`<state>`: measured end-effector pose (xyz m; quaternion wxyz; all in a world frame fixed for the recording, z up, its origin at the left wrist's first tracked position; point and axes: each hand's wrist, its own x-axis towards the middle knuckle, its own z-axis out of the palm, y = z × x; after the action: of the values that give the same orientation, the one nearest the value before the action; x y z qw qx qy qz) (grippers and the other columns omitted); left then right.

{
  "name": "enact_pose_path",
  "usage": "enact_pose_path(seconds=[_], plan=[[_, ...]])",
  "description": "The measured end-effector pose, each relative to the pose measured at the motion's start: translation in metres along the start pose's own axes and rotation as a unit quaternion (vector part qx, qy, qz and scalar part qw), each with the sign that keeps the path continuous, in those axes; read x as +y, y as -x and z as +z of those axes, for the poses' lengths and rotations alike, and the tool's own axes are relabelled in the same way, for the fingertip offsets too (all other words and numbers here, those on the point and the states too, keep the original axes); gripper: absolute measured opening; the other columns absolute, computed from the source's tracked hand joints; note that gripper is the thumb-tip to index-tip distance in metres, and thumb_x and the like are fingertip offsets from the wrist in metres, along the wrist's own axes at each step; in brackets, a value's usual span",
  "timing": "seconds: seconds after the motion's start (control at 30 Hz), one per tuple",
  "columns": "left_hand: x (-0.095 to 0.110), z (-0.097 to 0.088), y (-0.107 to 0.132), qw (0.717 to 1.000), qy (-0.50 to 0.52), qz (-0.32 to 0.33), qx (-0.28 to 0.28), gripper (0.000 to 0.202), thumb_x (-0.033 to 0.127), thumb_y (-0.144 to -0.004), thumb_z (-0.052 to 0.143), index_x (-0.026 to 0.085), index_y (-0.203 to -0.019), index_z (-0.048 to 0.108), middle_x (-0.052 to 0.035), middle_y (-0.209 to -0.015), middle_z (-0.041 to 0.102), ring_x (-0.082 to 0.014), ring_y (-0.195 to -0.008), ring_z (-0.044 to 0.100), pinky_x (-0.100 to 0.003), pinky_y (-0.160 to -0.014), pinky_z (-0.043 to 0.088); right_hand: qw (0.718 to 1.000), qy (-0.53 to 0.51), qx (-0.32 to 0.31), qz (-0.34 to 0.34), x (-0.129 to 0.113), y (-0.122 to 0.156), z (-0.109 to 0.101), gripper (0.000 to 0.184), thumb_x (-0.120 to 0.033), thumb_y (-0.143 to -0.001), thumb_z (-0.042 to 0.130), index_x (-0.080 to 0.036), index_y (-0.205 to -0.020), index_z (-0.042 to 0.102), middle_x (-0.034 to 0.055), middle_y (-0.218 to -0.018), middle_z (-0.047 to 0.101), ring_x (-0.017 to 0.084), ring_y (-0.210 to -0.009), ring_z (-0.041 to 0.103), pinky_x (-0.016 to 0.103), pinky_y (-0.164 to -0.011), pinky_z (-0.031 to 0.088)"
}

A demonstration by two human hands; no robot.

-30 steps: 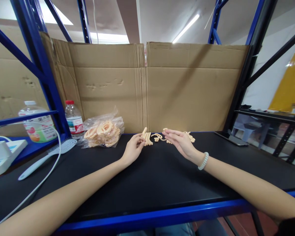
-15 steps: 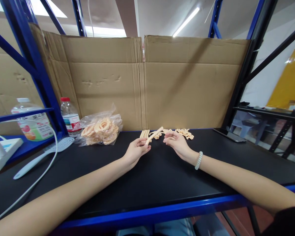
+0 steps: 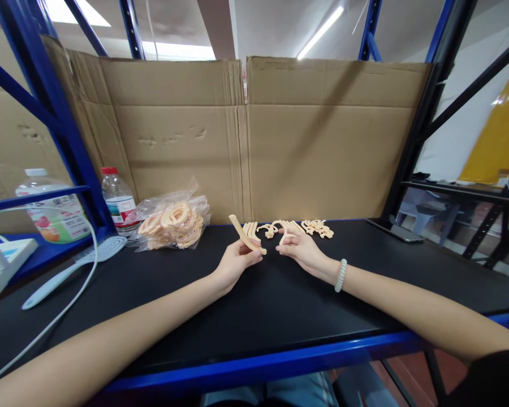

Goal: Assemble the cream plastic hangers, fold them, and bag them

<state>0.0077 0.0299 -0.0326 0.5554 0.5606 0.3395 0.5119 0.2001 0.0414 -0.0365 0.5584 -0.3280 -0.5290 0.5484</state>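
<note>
My left hand (image 3: 236,261) is closed on a pale beige plastic strip (image 3: 240,230) that slants up to the left above the black shelf top (image 3: 254,305). A few centimetres to its right, my right hand (image 3: 300,249) pinches a small curved beige piece (image 3: 285,233); a white bead bracelet (image 3: 340,275) is on that wrist. Behind both hands lie loose beige pieces: straight strips (image 3: 251,229), curved hooks (image 3: 268,229) and a small heap (image 3: 318,228).
A clear bag of beige rings (image 3: 173,220) lies at the back left beside a red-capped water bottle (image 3: 119,199). A pale blue hairbrush (image 3: 70,268), a white cable and a white device (image 3: 2,263) are far left. A phone (image 3: 393,230) lies at the right. Cardboard (image 3: 246,135) walls the back.
My left hand lifted a beige strip from the pile and swung its free end from right to left. My right hand went from open to pinching a small piece.
</note>
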Motion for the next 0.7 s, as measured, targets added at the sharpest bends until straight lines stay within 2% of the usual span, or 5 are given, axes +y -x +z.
enact_pose_path(seconds=[0.07,0.17,0.33,0.43,0.7], plan=[[-0.001,0.0,0.0,1.0,-0.015,0.001,-0.001,0.033,0.023,-0.058,0.078,0.014,-0.084,0.06,-0.0009,-0.08,0.064,-0.0157,-0.082,0.062,-0.037,-0.086,0.051,1.0,-0.012,-0.012,0.013,0.001,-0.001,-0.001,0.034,-0.018,-0.051,0.083,-0.017,-0.078,0.063,-0.0029,-0.067,0.061,0.013,-0.069,0.063,0.032,-0.077,0.053],[-0.001,0.0,0.001,0.998,-0.054,0.012,-0.005,0.031,0.021,-0.059,0.077,0.014,-0.084,0.061,-0.0017,-0.079,0.066,-0.017,-0.082,0.063,-0.037,-0.085,0.051,0.999,-0.035,-0.02,0.026,0.002,-0.001,-0.001,0.028,-0.023,-0.05,0.085,-0.016,-0.067,0.064,0.0002,-0.071,0.066,0.018,-0.081,0.067,0.037,-0.086,0.052],[0.001,0.002,0.003,0.993,-0.113,0.036,-0.018,0.026,0.021,-0.061,0.074,0.014,-0.082,0.062,-0.0031,-0.082,0.068,-0.0186,-0.081,0.065,-0.038,-0.087,0.049,0.998,-0.024,-0.05,0.034,0.0,0.002,0.003,0.027,-0.027,-0.057,0.084,-0.016,-0.076,0.067,0.0015,-0.075,0.068,0.014,-0.075,0.066,0.032,-0.082,0.054],[0.002,0.003,0.003,0.988,-0.14,0.051,-0.036,0.021,0.022,-0.064,0.073,0.015,-0.081,0.062,-0.0035,-0.085,0.068,-0.0196,-0.084,0.065,-0.038,-0.088,0.049,0.996,-0.022,-0.072,0.036,-0.002,0.004,0.005,0.025,-0.028,-0.059,0.083,-0.016,-0.075,0.067,0.001,-0.078,0.067,0.013,-0.077,0.065,0.031,-0.081,0.054],[0.004,0.005,0.006,0.983,-0.153,0.09,-0.047,0.02,0.024,-0.067,0.072,0.013,-0.081,0.063,-0.0057,-0.088,0.068,-0.022,-0.089,0.066,-0.039,-0.091,0.048,0.984,-0.031,-0.133,0.113,-0.009,0.008,0.006,0.03,-0.032,-0.065,0.081,-0.014,-0.079,0.061,0.0045,-0.081,0.069,0.016,-0.081,0.067,0.032,-0.08,0.055]])
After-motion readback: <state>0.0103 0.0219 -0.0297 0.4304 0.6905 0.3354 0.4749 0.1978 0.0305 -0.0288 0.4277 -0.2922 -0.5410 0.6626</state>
